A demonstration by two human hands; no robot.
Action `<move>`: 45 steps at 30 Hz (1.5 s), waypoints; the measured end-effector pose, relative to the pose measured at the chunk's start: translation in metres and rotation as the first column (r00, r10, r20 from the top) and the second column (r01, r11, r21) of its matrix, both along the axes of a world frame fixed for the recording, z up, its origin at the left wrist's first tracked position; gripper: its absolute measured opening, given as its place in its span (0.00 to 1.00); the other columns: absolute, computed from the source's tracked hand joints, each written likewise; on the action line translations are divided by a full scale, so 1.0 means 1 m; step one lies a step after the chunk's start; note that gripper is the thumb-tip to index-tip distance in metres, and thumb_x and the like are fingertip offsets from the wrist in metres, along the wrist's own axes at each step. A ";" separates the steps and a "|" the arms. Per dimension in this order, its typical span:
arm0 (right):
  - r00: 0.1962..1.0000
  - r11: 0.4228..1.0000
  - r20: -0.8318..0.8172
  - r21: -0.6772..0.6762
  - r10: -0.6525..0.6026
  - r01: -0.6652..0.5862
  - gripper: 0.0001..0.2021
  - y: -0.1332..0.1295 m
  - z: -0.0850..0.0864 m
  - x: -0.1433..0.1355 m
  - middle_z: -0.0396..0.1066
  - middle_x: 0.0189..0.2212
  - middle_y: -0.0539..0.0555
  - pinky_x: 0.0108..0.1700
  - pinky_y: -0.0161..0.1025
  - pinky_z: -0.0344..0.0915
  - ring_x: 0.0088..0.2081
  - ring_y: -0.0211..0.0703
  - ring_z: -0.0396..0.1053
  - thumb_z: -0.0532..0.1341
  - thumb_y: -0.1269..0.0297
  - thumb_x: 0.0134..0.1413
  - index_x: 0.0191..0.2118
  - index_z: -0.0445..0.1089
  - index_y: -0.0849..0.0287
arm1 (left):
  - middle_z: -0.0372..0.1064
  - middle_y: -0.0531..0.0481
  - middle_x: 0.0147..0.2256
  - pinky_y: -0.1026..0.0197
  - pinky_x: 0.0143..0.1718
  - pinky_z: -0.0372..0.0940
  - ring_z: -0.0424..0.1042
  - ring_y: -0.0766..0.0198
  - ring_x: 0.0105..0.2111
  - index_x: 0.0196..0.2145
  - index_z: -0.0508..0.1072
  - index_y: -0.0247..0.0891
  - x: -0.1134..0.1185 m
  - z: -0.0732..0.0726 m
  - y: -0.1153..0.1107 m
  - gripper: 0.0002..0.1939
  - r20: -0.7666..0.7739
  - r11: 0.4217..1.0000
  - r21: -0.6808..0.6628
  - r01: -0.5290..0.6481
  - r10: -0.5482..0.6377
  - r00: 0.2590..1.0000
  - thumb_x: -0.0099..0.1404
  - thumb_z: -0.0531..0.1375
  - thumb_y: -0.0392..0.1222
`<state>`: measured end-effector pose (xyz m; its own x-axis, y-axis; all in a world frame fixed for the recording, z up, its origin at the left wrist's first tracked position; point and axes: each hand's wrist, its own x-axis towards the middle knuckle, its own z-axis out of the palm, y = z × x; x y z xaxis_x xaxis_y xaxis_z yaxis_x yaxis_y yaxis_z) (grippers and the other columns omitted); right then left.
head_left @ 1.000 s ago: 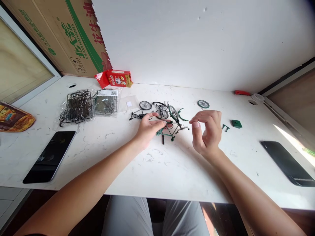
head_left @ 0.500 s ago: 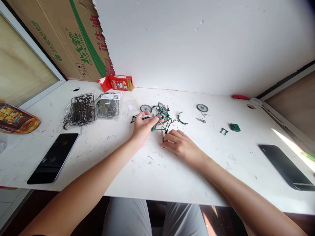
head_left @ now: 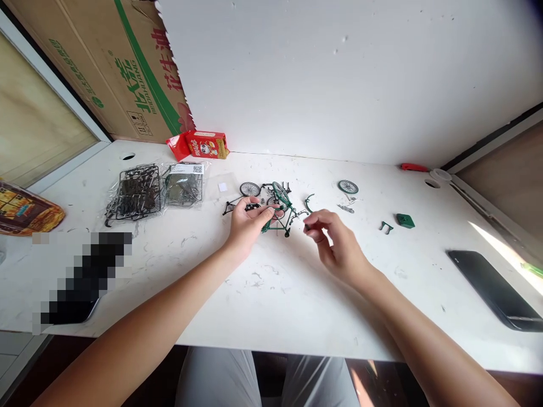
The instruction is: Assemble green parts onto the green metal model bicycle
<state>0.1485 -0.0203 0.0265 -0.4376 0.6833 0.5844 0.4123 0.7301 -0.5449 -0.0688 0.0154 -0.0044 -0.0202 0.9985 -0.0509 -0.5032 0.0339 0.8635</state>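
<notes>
My left hand [head_left: 245, 230] is closed on a green model bicycle [head_left: 278, 228], thumb on top of it. One wheel [head_left: 280, 192] of the bicycle points toward the wall, and part of the frame is hidden behind the fingers. To the right, my right hand [head_left: 339, 244] is raised off the table, pinching a small dark part [head_left: 307, 228] whose kind I cannot make out. A curved green mudguard [head_left: 309, 202] lies just beyond the right fingertips. Black bicycle parts [head_left: 229, 207] and a black wheel [head_left: 250, 189] lie behind my left hand.
Bagged part frames [head_left: 139, 189], a red box [head_left: 208, 145] and a phone [head_left: 76, 305] are on the left. Rightward lie a loose wheel [head_left: 348, 186], a green block [head_left: 405, 220], a small green bracket [head_left: 386, 228] and a dark flat device [head_left: 494, 288].
My right hand has lifted off the table below the bicycle and moved right and slightly up, with a small dark part in its fingertips. My left hand still holds the bicycle.
</notes>
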 end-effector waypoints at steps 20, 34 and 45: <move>0.919 0.987 -0.377 -0.148 -0.115 0.062 0.05 -0.003 -0.013 -0.008 0.83 0.44 0.57 0.41 0.46 0.84 0.41 0.45 0.84 0.62 0.60 0.74 0.49 0.71 0.54 | 0.84 0.42 0.39 0.47 0.48 0.73 0.85 0.50 0.39 0.46 0.64 0.41 0.010 0.003 -0.021 0.29 -0.007 0.939 -0.122 0.321 -0.324 0.946 0.56 0.77 0.41; 0.915 0.983 -0.390 -0.181 -0.103 0.033 0.05 -0.004 -0.015 -0.007 0.83 0.44 0.56 0.41 0.47 0.85 0.40 0.47 0.85 0.63 0.60 0.73 0.48 0.72 0.54 | 0.85 0.42 0.39 0.45 0.48 0.74 0.84 0.51 0.37 0.46 0.65 0.42 0.008 0.002 -0.021 0.28 -0.030 0.937 -0.132 0.323 -0.330 0.944 0.56 0.77 0.42; 0.957 0.992 -0.261 -0.046 -0.126 0.118 0.05 -0.004 -0.009 -0.006 0.83 0.41 0.55 0.38 0.43 0.83 0.36 0.44 0.83 0.62 0.62 0.74 0.49 0.74 0.53 | 0.85 0.41 0.41 0.44 0.50 0.73 0.85 0.49 0.40 0.46 0.66 0.42 0.009 0.003 -0.021 0.29 -0.027 0.940 -0.126 0.317 -0.323 0.946 0.55 0.78 0.44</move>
